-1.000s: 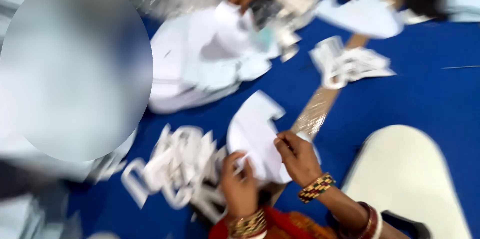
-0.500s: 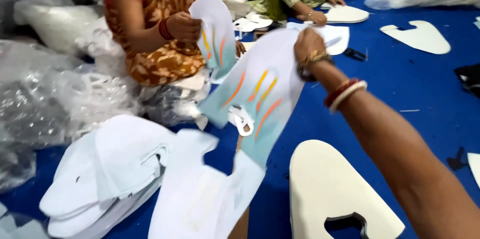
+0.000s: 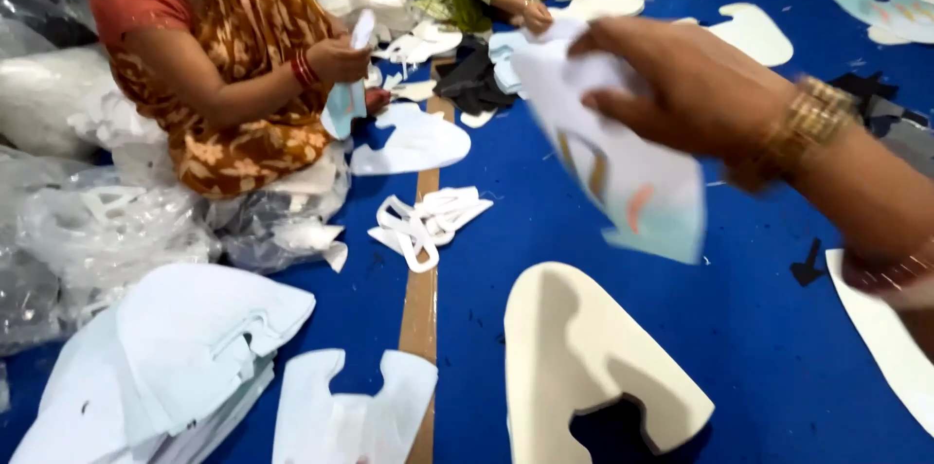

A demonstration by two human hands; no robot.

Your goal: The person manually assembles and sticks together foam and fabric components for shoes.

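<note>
A: Since half a second ago your right hand (image 3: 671,85) has swung the printed cut-out sheet (image 3: 623,162) rightward and lower, above the blue floor (image 3: 759,328).

B: And the fingers?

A: They pinch its top edge; the sheet hangs blurred over the cream foam shape (image 3: 584,357). Your left hand isn't visible. You're mid-transfer.

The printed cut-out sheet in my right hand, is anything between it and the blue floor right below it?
Nothing visible. The right hand holds the printed sheet in the air, and the blue floor under it looks bare. The cream foam piece lies lower and nearer, the white strips to the left.
</note>
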